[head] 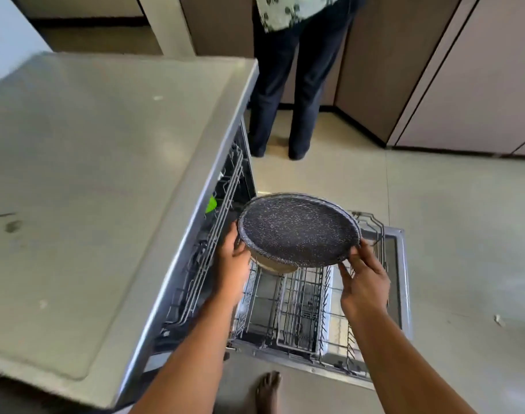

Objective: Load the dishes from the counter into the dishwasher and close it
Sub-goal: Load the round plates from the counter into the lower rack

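The dark, white-speckled round plate (pixel 298 230) sits near the middle of the view, held level in the air above the pulled-out grey wire lower rack (pixel 297 306) of the open dishwasher (pixel 403 282). A beige underside, perhaps its foot or a second dish, shows beneath its near edge; I cannot tell which. The left hand (pixel 232 259) holds the rim at the plate's 9 o'clock, thumb on the edge and fingers hidden beneath. The right hand (pixel 364 277) takes the rim at about 4 o'clock, its grip narrow, fingertips pinching the edge from above and below.

Directly under the plate the rack's upright tines and wire dividers stand in rows, with a pale basket section toward 5 o'clock. The lowered door frames the rack on its far and right sides. At 9 o'clock from the plate, a grey wire upper rack (pixel 222 222) lies partly inside the machine under the worktop edge, and a bright green item (pixel 211 204) shows inside at 10 o'clock; what it is I cannot tell.

The pale grey worktop (pixel 90 180) fills the left of the view, marked with a few dark smudges near 9 o'clock. At 12 o'clock another person in dark trousers (pixel 297 85) stands on the beige tiled floor (pixel 449 219), facing brown cabinets (pixel 479 70). A bare foot (pixel 268 389) is at 6 o'clock, beside the door's near corner.
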